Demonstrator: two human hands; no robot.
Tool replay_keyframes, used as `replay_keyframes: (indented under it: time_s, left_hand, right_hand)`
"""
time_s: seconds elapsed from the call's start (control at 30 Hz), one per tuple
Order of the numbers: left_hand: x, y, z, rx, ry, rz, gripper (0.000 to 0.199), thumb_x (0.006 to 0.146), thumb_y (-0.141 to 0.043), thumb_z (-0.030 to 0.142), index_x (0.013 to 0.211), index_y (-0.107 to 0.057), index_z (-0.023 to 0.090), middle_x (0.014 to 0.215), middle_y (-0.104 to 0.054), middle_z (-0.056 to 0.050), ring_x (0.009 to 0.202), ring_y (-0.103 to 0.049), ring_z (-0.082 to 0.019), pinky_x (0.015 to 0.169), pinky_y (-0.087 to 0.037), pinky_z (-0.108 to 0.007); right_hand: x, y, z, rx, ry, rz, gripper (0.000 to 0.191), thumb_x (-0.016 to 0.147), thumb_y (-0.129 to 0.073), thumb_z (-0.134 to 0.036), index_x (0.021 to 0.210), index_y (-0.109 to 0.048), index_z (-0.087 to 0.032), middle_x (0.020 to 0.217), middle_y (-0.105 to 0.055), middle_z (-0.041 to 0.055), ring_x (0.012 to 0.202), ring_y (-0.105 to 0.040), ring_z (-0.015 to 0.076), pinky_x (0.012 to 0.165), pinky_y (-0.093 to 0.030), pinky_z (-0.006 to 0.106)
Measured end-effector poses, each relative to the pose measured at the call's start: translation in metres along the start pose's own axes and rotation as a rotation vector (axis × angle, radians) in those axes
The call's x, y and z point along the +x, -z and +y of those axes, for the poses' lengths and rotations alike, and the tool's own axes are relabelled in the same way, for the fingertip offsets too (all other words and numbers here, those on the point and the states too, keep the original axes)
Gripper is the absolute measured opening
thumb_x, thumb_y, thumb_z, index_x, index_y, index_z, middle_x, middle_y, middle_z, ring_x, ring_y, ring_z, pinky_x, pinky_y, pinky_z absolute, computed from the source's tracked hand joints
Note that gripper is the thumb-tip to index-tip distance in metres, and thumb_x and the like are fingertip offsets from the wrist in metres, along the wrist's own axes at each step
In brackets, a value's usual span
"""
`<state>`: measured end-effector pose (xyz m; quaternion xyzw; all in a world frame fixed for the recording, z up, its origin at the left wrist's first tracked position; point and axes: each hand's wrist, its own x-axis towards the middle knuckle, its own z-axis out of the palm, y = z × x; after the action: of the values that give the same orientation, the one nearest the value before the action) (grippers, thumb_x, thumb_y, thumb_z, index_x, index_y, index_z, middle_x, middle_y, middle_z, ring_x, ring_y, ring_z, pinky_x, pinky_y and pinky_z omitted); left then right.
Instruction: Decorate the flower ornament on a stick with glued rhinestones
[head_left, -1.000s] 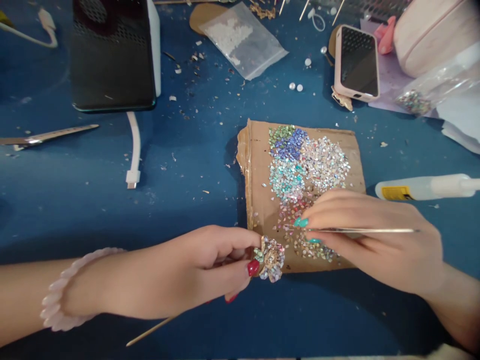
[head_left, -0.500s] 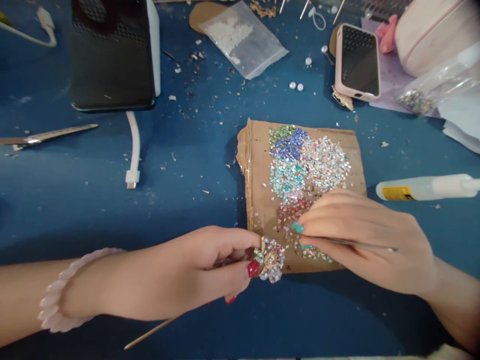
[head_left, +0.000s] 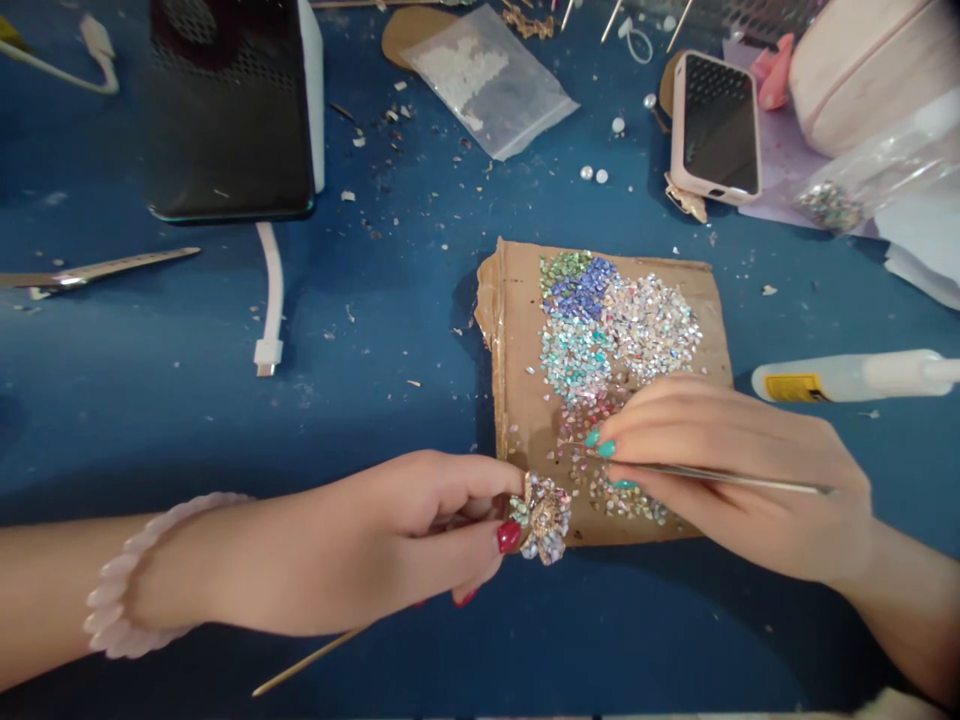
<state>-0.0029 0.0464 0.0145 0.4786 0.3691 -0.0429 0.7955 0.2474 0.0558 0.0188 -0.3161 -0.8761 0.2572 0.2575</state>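
Note:
Between the thumb and fingers of my left hand [head_left: 375, 540] is a flower-shaped ornament [head_left: 545, 518] set with small stones, held at the lower left edge of a cardboard piece [head_left: 525, 420]. My right hand [head_left: 750, 480] pinches a thin metal tool [head_left: 735, 478], its tip low over the pinkish stones [head_left: 581, 420] on the cardboard. Green and blue stones [head_left: 585, 285], turquoise stones [head_left: 574, 350] and clear shiny stones [head_left: 656, 325] lie in patches further up. Whether the tip holds a stone is too small to tell.
A glue bottle [head_left: 840, 376] lies right of the cardboard, with a pink-cased phone [head_left: 720, 125] beyond. A dark device [head_left: 232, 120], a white cable [head_left: 270, 300] and scissors [head_left: 127, 267] are left. Behind lies a plastic bag [head_left: 495, 85]; a wooden stick [head_left: 307, 662] lies below my left hand.
The thin tool has shifted slightly right at its rear end and lies flatter, and my right fingertips have moved a little right. My left hand holds the ornament almost unchanged.

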Motion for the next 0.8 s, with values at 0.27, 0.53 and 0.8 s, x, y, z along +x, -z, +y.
replay_keyframes:
  time_s: [0.27, 0.53, 0.8]
  left_hand:
    - [0.001, 0.001, 0.001, 0.001, -0.001, -0.032, 0.023, 0.098, -0.044, 0.029, 0.098, -0.063, 0.017, 0.067, -0.052, 0.004, 0.058, -0.045, -0.008, 0.050, -0.037, -0.014]
    - [0.001, 0.002, 0.003, 0.039, -0.015, -0.037, 0.015, 0.093, -0.049, 0.027, 0.085, -0.057, 0.017, 0.067, -0.052, 0.004, 0.057, -0.045, -0.008, 0.051, -0.038, -0.016]
    - [0.003, 0.005, -0.001, -0.115, -0.062, -0.036, 0.013, 0.092, -0.055, 0.030, 0.092, -0.054, 0.017, 0.068, -0.052, 0.005, 0.056, -0.044, -0.008, 0.053, -0.037, -0.019]
  right_hand:
    - [-0.015, 0.003, 0.003, 0.174, -0.174, -0.032, 0.023, 0.095, -0.051, -0.014, 0.111, -0.057, -0.029, 0.109, -0.074, 0.0002, 0.094, -0.073, 0.0146, 0.082, -0.061, 0.024]
    - [-0.018, 0.002, 0.006, 0.255, -0.192, 0.009, 0.019, 0.096, -0.051, -0.016, 0.108, -0.056, -0.030, 0.108, -0.074, 0.0005, 0.095, -0.073, 0.0158, 0.077, -0.059, 0.026]
    - [-0.009, 0.001, 0.003, 0.347, -0.160, 0.156, 0.006, 0.092, -0.062, -0.030, 0.091, -0.064, -0.024, 0.090, -0.070, 0.0023, 0.079, -0.069, 0.0155, 0.072, -0.057, 0.031]
